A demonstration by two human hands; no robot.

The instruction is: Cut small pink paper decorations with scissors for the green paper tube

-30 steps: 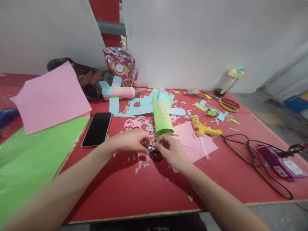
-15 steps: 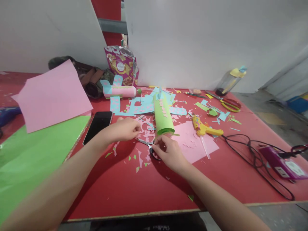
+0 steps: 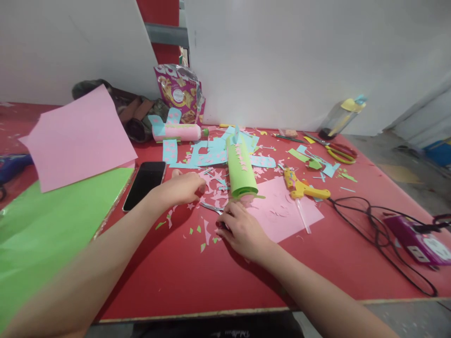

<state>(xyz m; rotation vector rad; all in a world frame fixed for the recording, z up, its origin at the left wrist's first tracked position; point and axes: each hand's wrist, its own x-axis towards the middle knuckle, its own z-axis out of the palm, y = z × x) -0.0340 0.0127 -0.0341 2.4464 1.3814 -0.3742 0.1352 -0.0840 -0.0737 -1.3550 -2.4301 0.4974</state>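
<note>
My right hand (image 3: 243, 232) is closed over the dark handles of a small pair of scissors (image 3: 210, 207), whose blades point left along the red table. Just left of the blade tips, my left hand (image 3: 185, 188) has its fingers curled together; anything pinched in them is hidden. Beyond my right hand lies a green paper tube (image 3: 241, 171) with a row of pink cutouts along it, resting on blue paper wings (image 3: 262, 161). Pink star scraps (image 3: 211, 180) are scattered between the hands.
At left are a phone (image 3: 145, 185), pink sheets (image 3: 77, 141) and green paper (image 3: 63, 211). A pink bottle with blue fins (image 3: 183, 133) lies behind. Rightward are a yellow glue gun (image 3: 305, 189) on a pink sheet (image 3: 275, 223), its cord, a purple power strip (image 3: 417, 239) and larger scissors (image 3: 340, 152).
My right hand has shifted from beside the scissors' pivot down over their handles, covering the loops. My left hand stays nearly in place.
</note>
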